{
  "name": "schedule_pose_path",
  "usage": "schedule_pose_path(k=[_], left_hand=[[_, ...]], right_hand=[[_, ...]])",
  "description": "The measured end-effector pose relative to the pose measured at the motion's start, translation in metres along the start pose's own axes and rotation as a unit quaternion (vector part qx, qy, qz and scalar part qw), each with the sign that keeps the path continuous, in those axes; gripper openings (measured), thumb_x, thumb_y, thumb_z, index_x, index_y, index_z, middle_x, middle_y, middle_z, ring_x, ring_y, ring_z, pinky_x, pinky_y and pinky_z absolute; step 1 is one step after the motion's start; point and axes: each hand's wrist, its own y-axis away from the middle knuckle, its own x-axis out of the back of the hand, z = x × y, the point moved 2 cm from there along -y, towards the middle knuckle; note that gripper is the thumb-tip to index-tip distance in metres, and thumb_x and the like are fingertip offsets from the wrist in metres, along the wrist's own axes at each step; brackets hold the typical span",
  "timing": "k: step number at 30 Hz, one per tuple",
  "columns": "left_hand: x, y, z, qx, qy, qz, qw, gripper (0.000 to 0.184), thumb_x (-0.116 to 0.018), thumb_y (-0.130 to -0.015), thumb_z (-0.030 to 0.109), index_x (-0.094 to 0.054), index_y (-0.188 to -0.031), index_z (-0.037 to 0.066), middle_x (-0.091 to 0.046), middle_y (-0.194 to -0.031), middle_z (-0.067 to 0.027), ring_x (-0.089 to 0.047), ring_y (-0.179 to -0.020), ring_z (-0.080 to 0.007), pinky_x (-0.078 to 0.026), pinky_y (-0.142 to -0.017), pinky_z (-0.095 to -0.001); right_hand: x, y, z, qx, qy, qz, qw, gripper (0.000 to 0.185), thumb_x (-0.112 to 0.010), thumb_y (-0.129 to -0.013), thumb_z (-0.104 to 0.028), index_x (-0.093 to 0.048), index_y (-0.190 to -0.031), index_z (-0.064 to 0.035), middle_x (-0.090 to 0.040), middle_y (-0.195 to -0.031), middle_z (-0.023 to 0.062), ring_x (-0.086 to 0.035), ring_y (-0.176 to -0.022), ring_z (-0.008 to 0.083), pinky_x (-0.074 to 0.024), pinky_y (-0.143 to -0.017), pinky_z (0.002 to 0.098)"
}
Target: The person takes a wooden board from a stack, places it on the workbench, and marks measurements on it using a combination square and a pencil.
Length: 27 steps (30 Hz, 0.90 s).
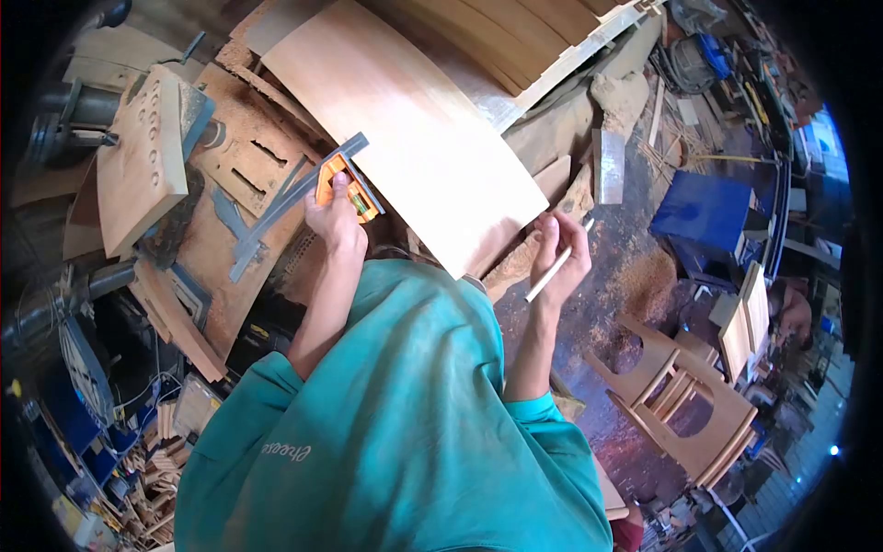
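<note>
My left hand (338, 219) is closed around the orange head (333, 182) of a combination square, whose metal blade (276, 219) runs down to the left. The blade's upper end reaches the left edge of a large pale wooden board (414, 129). Near the board's lower right corner is my right hand (563, 258), its fingers curled round a thin, light-coloured pencil (549, 273). The fingertips are close to the corner; whether they touch it cannot be made out.
Slotted machine table (241, 166) with sawdust on the left, beside a board with a row of holes (138, 166). Stacked wooden panels (515, 32) lie beyond the board. At right are a blue box (701, 212), a wooden chair frame (681, 400) and sawdust on the floor.
</note>
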Motion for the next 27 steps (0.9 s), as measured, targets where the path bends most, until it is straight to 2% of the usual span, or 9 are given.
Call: schedule_pose_path(k=[1, 7, 11, 12, 13, 17, 19, 25, 27], left_hand=[[-0.002, -0.002, 0.002, -0.008, -0.003, 0.004, 1.000, 0.024, -0.062, -0.087, 0.002, -0.049, -0.108, -0.002, -0.062, -0.101, -0.0124, -0.063, -0.086, -0.0186, -0.054, -0.076, -0.0303], [-0.015, -0.001, -0.004, -0.075, -0.043, 0.057, 0.995, 0.026, -0.062, -0.087, 0.000, -0.049, -0.109, -0.002, -0.062, -0.103, -0.0124, -0.062, -0.089, -0.0190, -0.054, -0.078, -0.0306], [-0.012, 0.024, 0.013, -0.097, -0.002, 0.028, 0.995, 0.023, -0.060, -0.089, 0.002, -0.048, -0.108, -0.001, -0.062, -0.101, -0.0123, -0.062, -0.088, -0.0185, -0.053, -0.078, -0.0305], [-0.010, 0.034, 0.019, -0.081, 0.022, -0.012, 0.996, 0.022, -0.061, -0.089, 0.002, -0.048, -0.107, 0.000, -0.062, -0.098, -0.0115, -0.062, -0.087, -0.0172, -0.053, -0.078, -0.0299], [-0.006, 0.047, 0.025, -0.085, 0.020, -0.013, 0.996, 0.022, -0.061, -0.089, 0.002, -0.048, -0.107, 0.000, -0.062, -0.098, -0.0115, -0.062, -0.087, -0.0172, -0.053, -0.078, -0.0299], [-0.009, 0.104, 0.041, -0.064, -0.048, -0.237, 0.968, 0.025, -0.065, -0.086, 0.004, -0.048, -0.105, 0.000, -0.062, -0.092, -0.0092, -0.062, -0.079, -0.0135, -0.053, -0.071, -0.0266], [-0.020, 0.135, 0.047, -0.075, -0.071, -0.294, 0.950, 0.029, -0.065, -0.084, 0.001, -0.045, -0.104, -0.002, -0.064, -0.089, -0.0122, -0.065, -0.078, -0.0132, -0.054, -0.068, -0.0251], [-0.040, 0.167, 0.037, -0.016, -0.128, -0.406, 0.905, 0.033, -0.063, -0.085, -0.002, -0.044, -0.112, -0.005, -0.066, -0.087, -0.0118, -0.065, -0.076, -0.0119, -0.053, -0.065, -0.0227], [-0.032, 0.167, 0.030, 0.007, -0.155, -0.418, 0.895, 0.032, -0.062, -0.085, -0.002, -0.045, -0.113, -0.005, -0.066, -0.088, -0.0116, -0.065, -0.077, -0.0115, -0.053, -0.064, -0.0225]], right_hand=[[0.009, -0.001, 0.008, 0.001, 0.006, 0.000, 1.000, 0.019, -0.062, -0.089, -0.012, -0.063, -0.098, 0.0051, -0.068, -0.083, 0.0120, -0.065, -0.074, 0.0147, -0.0523, -0.068, 0.0257], [0.031, -0.005, 0.034, -0.026, -0.015, -0.076, 0.997, 0.022, -0.061, -0.091, -0.016, -0.062, -0.097, 0.0050, -0.068, -0.077, 0.0119, -0.065, -0.071, 0.0146, -0.0518, -0.064, 0.0261], [0.032, -0.008, 0.013, -0.041, -0.111, -0.112, 0.987, 0.029, -0.046, -0.098, -0.019, -0.058, -0.106, 0.0062, -0.067, -0.078, 0.0146, -0.064, -0.070, 0.0163, -0.0520, -0.065, 0.0274], [0.035, -0.008, 0.012, -0.045, -0.140, -0.108, 0.983, 0.032, -0.040, -0.100, -0.020, -0.055, -0.111, 0.0067, -0.067, -0.080, 0.0155, -0.064, -0.071, 0.0169, -0.0524, -0.066, 0.0279], [0.037, -0.008, 0.008, -0.046, -0.144, -0.107, 0.983, 0.032, -0.040, -0.100, -0.020, -0.055, -0.111, 0.0067, -0.067, -0.080, 0.0155, -0.064, -0.071, 0.0169, -0.0524, -0.066, 0.0279], [0.040, -0.012, 0.001, -0.030, -0.153, -0.125, 0.980, 0.030, -0.044, -0.099, -0.016, -0.054, -0.115, 0.0070, -0.067, -0.084, 0.0150, -0.064, -0.073, 0.0165, -0.0531, -0.069, 0.0277], [0.035, -0.008, -0.005, -0.017, -0.164, -0.240, 0.957, 0.027, -0.051, -0.096, -0.012, -0.054, -0.115, 0.0071, -0.067, -0.086, 0.0140, -0.064, -0.076, 0.0151, -0.0531, -0.072, 0.0270], [0.033, 0.014, -0.012, -0.152, -0.169, -0.368, 0.902, 0.023, -0.056, -0.093, -0.011, -0.059, -0.108, 0.0065, -0.068, -0.086, 0.0119, -0.064, -0.073, 0.0137, -0.0536, -0.067, 0.0257], [0.035, 0.027, 0.003, -0.255, -0.278, -0.373, 0.847, 0.023, -0.052, -0.096, -0.014, -0.059, -0.103, 0.0069, -0.068, -0.083, 0.0133, -0.064, -0.068, 0.0156, -0.0543, -0.064, 0.0272]])
